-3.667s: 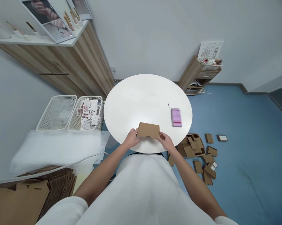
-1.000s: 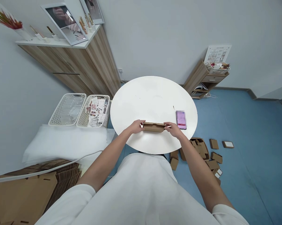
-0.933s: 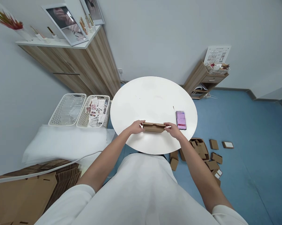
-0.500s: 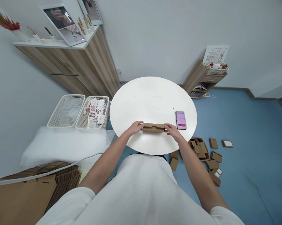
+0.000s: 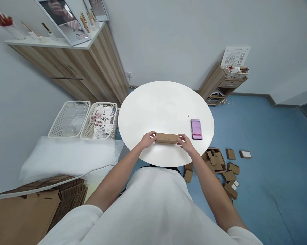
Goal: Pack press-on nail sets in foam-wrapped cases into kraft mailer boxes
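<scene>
A long, narrow brown cardboard box (image 5: pixel 167 138) lies level at the near part of the round white table (image 5: pixel 166 102). Its lid is down, with a small half-round notch showing at the front edge. At the box's left end, my left hand (image 5: pixel 148 139) grips the corner between thumb and fingers. My right hand (image 5: pixel 185 143) holds the opposite end in the same way. To the right of that hand lies a phone (image 5: pixel 196 129) with a lit purple screen. A small dark object (image 5: pixel 188 115) rests beyond the phone, too small to name.
On the left stand two white baskets, one with clear plastic packets (image 5: pixel 74 119), one with printed cards (image 5: pixel 103 119). White sheets (image 5: pixel 71 156) and flattened cartons (image 5: pixel 23 214) lie nearer. Small boxes (image 5: pixel 230 154) and an open carton (image 5: pixel 214 160) sit on the floor at right.
The box's lid has come down; its front was standing partly open before and now the top lies flat. Both hands have stayed at the ends. The camera view has shifted slightly.
</scene>
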`<state>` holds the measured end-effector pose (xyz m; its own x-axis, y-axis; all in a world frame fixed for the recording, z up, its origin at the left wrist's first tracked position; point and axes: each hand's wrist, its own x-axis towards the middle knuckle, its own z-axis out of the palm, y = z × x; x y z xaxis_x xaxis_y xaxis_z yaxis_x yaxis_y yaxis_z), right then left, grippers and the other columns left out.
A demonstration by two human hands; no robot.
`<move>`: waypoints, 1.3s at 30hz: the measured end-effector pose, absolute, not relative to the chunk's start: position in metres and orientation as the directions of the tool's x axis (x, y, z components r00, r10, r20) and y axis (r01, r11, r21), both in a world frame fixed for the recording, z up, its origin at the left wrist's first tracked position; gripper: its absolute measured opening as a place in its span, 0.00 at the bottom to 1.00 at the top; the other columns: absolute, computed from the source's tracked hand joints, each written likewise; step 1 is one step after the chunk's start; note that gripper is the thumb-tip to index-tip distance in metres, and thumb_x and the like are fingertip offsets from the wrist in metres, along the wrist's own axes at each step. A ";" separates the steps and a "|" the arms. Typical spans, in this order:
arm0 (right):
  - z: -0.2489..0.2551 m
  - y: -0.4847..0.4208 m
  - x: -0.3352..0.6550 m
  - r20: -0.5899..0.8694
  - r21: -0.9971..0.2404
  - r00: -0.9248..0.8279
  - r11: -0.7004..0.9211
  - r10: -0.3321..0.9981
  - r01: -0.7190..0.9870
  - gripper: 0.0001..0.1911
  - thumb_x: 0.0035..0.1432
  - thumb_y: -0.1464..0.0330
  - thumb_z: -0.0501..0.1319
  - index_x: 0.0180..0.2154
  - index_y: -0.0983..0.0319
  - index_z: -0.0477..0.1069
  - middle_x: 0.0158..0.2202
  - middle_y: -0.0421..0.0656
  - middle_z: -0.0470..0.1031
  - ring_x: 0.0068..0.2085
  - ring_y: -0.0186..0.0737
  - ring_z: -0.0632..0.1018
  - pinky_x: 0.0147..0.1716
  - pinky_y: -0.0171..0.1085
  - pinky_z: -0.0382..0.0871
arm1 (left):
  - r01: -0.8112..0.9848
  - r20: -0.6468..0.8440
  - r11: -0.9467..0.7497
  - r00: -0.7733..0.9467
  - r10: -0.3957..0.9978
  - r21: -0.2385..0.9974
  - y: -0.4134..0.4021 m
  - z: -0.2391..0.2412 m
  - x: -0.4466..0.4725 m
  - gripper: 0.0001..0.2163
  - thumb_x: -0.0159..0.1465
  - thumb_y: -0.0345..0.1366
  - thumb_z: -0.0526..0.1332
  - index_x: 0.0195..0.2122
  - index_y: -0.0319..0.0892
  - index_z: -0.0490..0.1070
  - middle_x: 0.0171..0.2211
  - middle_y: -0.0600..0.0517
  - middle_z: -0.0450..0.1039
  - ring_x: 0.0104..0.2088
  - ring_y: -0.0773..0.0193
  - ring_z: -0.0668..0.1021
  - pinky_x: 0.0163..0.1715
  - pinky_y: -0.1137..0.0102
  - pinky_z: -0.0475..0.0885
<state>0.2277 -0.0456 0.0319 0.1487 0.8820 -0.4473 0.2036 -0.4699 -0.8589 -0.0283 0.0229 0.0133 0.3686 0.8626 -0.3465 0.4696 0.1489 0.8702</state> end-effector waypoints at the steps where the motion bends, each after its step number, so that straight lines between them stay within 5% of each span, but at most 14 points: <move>1: 0.031 -0.046 0.227 -0.433 -0.860 0.156 -0.459 0.888 0.222 0.22 0.49 0.58 0.56 0.47 0.55 0.60 0.45 0.43 0.68 0.33 0.35 0.75 0.31 0.36 0.65 | 0.459 -0.333 0.141 0.369 0.868 0.877 0.022 0.011 -0.028 0.21 0.57 0.44 0.56 0.50 0.44 0.63 0.40 0.50 0.69 0.33 0.66 0.74 0.24 0.74 0.66; 11: 0.030 -0.052 0.213 -0.367 -0.837 0.244 -0.433 0.897 0.333 0.24 0.53 0.57 0.51 0.51 0.57 0.58 0.46 0.45 0.67 0.32 0.36 0.75 0.34 0.39 0.66 | 0.506 -0.276 0.093 0.300 0.913 0.857 0.008 0.014 -0.021 0.20 0.60 0.44 0.51 0.52 0.44 0.61 0.40 0.50 0.69 0.35 0.66 0.73 0.37 0.71 0.67; 20: 0.034 -0.061 0.213 -0.434 -0.833 0.247 -0.491 0.866 0.257 0.28 0.52 0.51 0.48 0.53 0.56 0.57 0.50 0.44 0.65 0.34 0.34 0.74 0.34 0.34 0.67 | 0.557 -0.389 0.226 0.193 0.901 0.799 0.005 0.025 -0.023 0.29 0.55 0.54 0.54 0.53 0.42 0.60 0.42 0.47 0.69 0.37 0.62 0.74 0.34 0.72 0.67; 27: 0.035 -0.048 0.216 -0.437 -0.833 0.288 -0.504 0.852 0.229 0.29 0.48 0.53 0.54 0.51 0.57 0.62 0.42 0.43 0.67 0.27 0.30 0.70 0.27 0.33 0.66 | 0.551 -0.373 0.186 0.248 0.894 0.813 0.014 0.031 -0.021 0.23 0.56 0.47 0.56 0.50 0.42 0.65 0.32 0.51 0.72 0.31 0.64 0.74 0.30 0.72 0.67; 39: 0.030 -0.078 0.209 -0.283 -0.843 0.328 -0.397 0.901 0.363 0.21 0.48 0.62 0.55 0.46 0.59 0.64 0.42 0.44 0.69 0.37 0.39 0.74 0.36 0.39 0.66 | 0.565 -0.233 -0.024 0.379 0.896 0.825 -0.020 0.025 -0.023 0.18 0.57 0.36 0.54 0.50 0.45 0.62 0.33 0.52 0.71 0.34 0.63 0.73 0.37 0.69 0.67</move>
